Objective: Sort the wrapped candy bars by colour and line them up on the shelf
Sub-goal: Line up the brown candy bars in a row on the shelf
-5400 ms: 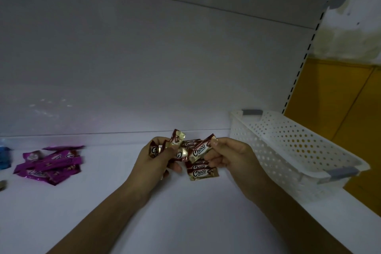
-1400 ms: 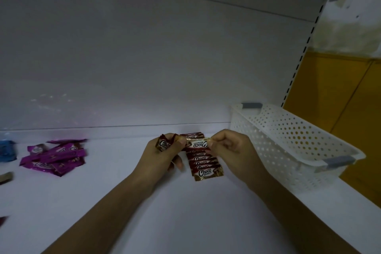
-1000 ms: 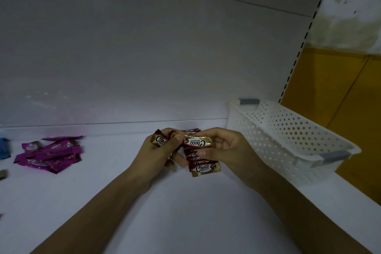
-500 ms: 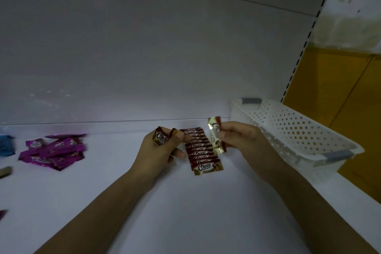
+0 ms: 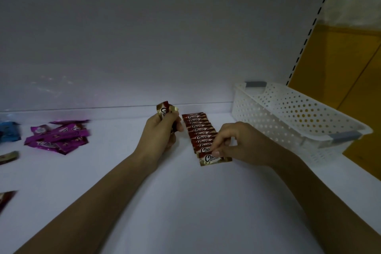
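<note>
Brown front bar (image 5: 207, 160) pinched by R hand (image 5: 237, 142); L hand (image 5: 160, 133) grips spares (image 5: 164, 109).

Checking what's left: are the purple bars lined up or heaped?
Heaped: the purple bars lie overlapping at mixed angles in a loose pile.

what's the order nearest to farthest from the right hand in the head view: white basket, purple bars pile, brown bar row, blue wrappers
1. brown bar row: right hand pinches its front bar, so touching.
2. white basket: just to the hand's right.
3. purple bars pile: far to the left.
4. blue wrappers: at the left edge, beyond the purple pile.
</note>
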Motion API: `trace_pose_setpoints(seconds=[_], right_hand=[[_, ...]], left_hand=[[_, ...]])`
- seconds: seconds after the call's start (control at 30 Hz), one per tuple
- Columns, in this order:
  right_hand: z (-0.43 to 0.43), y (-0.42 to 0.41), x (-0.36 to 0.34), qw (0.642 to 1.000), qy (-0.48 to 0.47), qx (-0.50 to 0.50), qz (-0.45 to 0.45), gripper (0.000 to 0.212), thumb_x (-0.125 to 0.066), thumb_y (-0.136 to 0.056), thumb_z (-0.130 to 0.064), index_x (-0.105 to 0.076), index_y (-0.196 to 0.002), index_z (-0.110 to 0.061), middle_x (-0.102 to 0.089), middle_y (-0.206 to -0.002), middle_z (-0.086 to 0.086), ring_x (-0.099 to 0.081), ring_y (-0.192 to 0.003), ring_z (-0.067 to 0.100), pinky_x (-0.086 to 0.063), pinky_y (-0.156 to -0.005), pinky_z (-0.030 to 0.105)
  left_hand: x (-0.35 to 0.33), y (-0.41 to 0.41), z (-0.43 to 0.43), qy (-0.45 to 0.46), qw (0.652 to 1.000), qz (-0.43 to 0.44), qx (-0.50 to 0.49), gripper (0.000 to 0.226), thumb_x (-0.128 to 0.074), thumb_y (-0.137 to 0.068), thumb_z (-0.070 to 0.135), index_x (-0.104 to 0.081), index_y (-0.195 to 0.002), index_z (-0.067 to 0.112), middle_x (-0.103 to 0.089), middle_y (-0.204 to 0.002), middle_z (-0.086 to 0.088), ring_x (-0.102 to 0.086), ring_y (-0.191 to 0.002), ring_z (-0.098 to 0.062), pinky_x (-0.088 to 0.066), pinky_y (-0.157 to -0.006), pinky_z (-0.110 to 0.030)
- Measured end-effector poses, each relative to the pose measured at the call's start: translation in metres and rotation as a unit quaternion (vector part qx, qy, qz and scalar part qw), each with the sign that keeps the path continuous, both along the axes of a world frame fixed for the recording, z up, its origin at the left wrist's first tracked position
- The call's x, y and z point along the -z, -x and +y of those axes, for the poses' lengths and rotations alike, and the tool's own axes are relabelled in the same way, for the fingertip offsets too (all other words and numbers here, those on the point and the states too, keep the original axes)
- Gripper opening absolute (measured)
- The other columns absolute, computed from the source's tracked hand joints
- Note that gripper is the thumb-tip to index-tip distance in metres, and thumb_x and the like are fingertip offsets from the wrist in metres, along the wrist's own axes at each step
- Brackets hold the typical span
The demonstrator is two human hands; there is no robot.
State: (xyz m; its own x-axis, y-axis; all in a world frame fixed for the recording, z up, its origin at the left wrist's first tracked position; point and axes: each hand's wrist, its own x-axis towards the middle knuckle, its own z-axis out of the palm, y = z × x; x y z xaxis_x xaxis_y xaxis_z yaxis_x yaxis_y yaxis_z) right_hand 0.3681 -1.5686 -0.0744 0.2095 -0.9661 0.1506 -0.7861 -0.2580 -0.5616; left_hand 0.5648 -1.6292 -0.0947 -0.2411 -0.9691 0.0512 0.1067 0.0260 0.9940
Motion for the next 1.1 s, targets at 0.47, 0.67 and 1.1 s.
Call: trace_pose_setpoints(seconds=[0.47,0.67,1.1], right_hand=[[-0.003,-0.003,0.009,0.999,0.044,0.019,0.023,0.011,-0.079,-0.074,-0.018,-0.069,-0.075,-0.021,-0.063,-0.081,-0.005,-0.056,-0.078,0.009,-0.047,-0.073,0.027],[-0.005,-0.009,0.003,0.973,0.065,0.044,-0.219,0.007,-0.071,-0.08,-0.026,-0.068,-0.086,-0.023,-0.071,-0.082,0.004,-0.067,-0.077,0.016,-0.056,-0.069,0.025],[-0.004,-0.012,0.001,0.953,0.057,0.062,-0.292,0.017,-0.069,-0.083,-0.006,-0.064,-0.096,-0.014,-0.07,-0.078,-0.008,-0.066,-0.069,-0.002,-0.048,-0.058,0.01]], left_hand=[[0.005,-0.001,0.004,0.086,0.995,-0.021,0.045,0.017,-0.056,-0.094,0.028,-0.064,-0.095,0.013,-0.076,-0.087,0.002,-0.06,-0.047,-0.008,-0.041,-0.043,-0.015],[0.003,0.0,0.01,0.133,0.982,-0.013,0.133,0.013,-0.063,-0.083,0.025,-0.068,-0.083,0.013,-0.074,-0.075,-0.007,-0.055,-0.039,-0.007,-0.041,-0.039,-0.015],[0.007,0.001,0.006,0.13,0.984,-0.035,0.115,0.014,-0.061,-0.091,0.009,-0.068,-0.08,0.005,-0.071,-0.068,-0.005,-0.048,-0.037,-0.006,-0.039,-0.038,-0.016]])
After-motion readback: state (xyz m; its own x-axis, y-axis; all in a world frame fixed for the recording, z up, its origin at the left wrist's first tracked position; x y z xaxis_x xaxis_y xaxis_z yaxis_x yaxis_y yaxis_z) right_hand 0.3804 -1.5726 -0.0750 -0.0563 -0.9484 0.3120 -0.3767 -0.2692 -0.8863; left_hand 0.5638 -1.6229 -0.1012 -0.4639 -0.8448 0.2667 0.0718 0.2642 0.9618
